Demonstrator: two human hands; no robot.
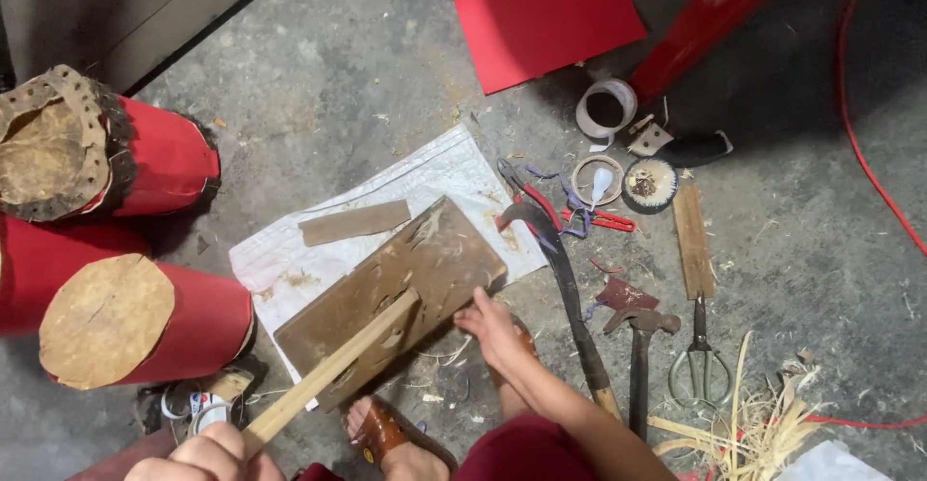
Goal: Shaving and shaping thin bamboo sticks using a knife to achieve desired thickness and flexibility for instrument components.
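Head view: left hand (pixel 208 454) grips bamboo strip (pixel 333 365); right hand (pixel 491 325), fingers spread, should press wooden board (pixel 391 297) firmly.

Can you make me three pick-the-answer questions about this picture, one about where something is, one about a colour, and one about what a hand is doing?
1. Where does the hammer lie?
A. On the white sack
B. On the floor between the long knife and the scissors
C. On top of a drum

2. What colour are the drum sides?
A. Red
B. Blue
C. Green

3. What is the left hand doing?
A. Resting open on the floor
B. Gripping the wooden stick
C. Holding the scissors

Answers:
1 B, its head sits right of the long knife and left of the scissors.
2 A, the bodies behind the tan skins are red.
3 B, its fingers are closed round the wooden stick, while the right hand touches the wooden board.
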